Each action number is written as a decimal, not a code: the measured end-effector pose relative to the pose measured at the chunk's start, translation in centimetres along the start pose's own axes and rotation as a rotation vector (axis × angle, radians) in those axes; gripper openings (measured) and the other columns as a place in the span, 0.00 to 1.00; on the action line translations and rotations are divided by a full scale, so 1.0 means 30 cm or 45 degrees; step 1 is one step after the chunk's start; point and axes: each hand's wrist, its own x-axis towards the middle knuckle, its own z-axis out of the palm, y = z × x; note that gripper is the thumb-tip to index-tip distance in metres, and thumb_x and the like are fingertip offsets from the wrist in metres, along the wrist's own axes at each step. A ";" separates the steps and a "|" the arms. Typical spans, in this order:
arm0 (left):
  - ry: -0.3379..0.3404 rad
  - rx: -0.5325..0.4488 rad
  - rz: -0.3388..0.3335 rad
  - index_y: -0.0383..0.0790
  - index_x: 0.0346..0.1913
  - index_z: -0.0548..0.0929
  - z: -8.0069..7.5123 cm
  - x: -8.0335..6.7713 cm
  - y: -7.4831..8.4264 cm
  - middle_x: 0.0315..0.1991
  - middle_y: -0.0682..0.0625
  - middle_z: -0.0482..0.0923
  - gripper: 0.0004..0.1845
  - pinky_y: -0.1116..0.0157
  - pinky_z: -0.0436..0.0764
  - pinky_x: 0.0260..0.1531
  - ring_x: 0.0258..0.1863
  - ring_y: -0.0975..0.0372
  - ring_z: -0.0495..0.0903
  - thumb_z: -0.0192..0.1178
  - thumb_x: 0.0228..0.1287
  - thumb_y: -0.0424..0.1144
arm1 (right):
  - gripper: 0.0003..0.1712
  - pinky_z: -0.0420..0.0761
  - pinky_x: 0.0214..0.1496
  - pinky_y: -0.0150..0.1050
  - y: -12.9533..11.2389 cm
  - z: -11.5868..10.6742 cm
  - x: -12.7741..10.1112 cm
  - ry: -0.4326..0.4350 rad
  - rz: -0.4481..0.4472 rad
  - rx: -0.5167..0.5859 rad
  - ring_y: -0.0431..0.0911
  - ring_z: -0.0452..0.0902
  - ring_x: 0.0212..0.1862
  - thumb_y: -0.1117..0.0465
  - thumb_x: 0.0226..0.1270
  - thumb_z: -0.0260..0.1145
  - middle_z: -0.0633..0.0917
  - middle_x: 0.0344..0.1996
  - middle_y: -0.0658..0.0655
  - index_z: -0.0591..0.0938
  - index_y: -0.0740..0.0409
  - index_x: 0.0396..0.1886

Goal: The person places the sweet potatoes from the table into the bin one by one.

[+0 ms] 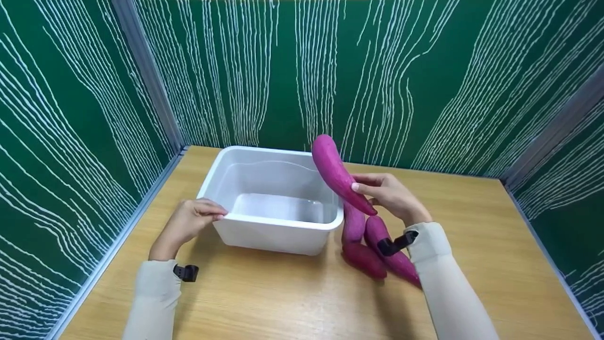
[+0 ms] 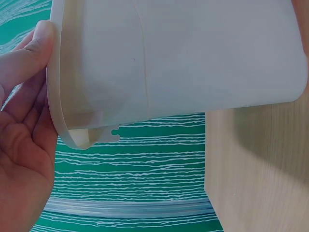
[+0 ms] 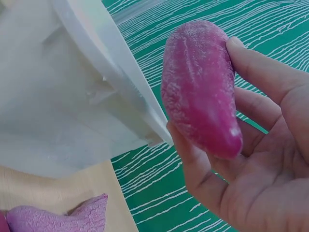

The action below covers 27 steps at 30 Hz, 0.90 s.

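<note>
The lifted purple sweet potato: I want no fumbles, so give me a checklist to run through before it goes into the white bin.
1. Right hand grips the lifted sweet potato: ok.
2. Left hand steadies the white bin at its rim: ok.
3. Bin interior free of objects: ok.
4. Potato raised above the rim: ok.
5. Three more sweet potatoes lie beside the bin, out of the path: ok.
6. Grip firmness: cannot tell.

The right hand [image 3: 251, 159] pinches a purple sweet potato [image 3: 200, 87] between thumb and fingers, its pointed end toward the palm. Just beside it, to the left, runs the rim of a white plastic tub [image 3: 72, 96], not touching it. Below, another purple sweet potato [image 3: 58, 217] lies on the wooden bench [image 3: 63, 191]. Behind is a green wall with white lines [image 3: 159, 188].
</note>
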 end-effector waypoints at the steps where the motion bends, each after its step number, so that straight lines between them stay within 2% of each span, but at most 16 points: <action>1: -0.002 -0.004 -0.002 0.40 0.38 0.90 0.000 0.000 -0.001 0.39 0.45 0.87 0.08 0.48 0.75 0.60 0.46 0.53 0.82 0.67 0.56 0.28 | 0.35 0.83 0.46 0.36 -0.004 0.003 0.002 0.001 0.001 -0.001 0.45 0.81 0.49 0.45 0.62 0.68 0.81 0.55 0.58 0.74 0.57 0.65; 4: -0.001 -0.008 -0.011 0.40 0.38 0.90 0.001 -0.001 -0.003 0.39 0.46 0.87 0.08 0.49 0.75 0.60 0.46 0.53 0.82 0.67 0.56 0.28 | 0.35 0.83 0.48 0.37 -0.013 0.009 0.010 -0.021 -0.016 -0.005 0.45 0.81 0.50 0.46 0.63 0.67 0.81 0.56 0.58 0.74 0.58 0.65; 11: 0.014 0.022 0.040 0.41 0.37 0.90 0.005 0.000 -0.011 0.38 0.46 0.88 0.09 0.50 0.78 0.57 0.45 0.53 0.83 0.67 0.55 0.27 | 0.32 0.84 0.44 0.35 -0.033 0.027 0.030 -0.048 -0.026 0.036 0.43 0.81 0.50 0.50 0.65 0.66 0.83 0.54 0.56 0.74 0.60 0.65; 19: -0.003 0.020 0.024 0.40 0.38 0.90 0.001 -0.002 -0.008 0.39 0.46 0.88 0.09 0.48 0.74 0.60 0.46 0.53 0.82 0.66 0.56 0.27 | 0.33 0.83 0.49 0.39 -0.057 0.047 0.048 -0.059 -0.023 0.009 0.46 0.79 0.52 0.48 0.63 0.68 0.82 0.54 0.57 0.75 0.56 0.64; 27: -0.016 0.010 -0.006 0.41 0.38 0.90 0.001 0.001 -0.004 0.40 0.46 0.87 0.09 0.47 0.73 0.62 0.48 0.52 0.82 0.66 0.57 0.27 | 0.32 0.83 0.49 0.38 -0.074 0.078 0.073 -0.052 -0.003 0.001 0.46 0.79 0.50 0.47 0.62 0.68 0.81 0.54 0.58 0.76 0.54 0.64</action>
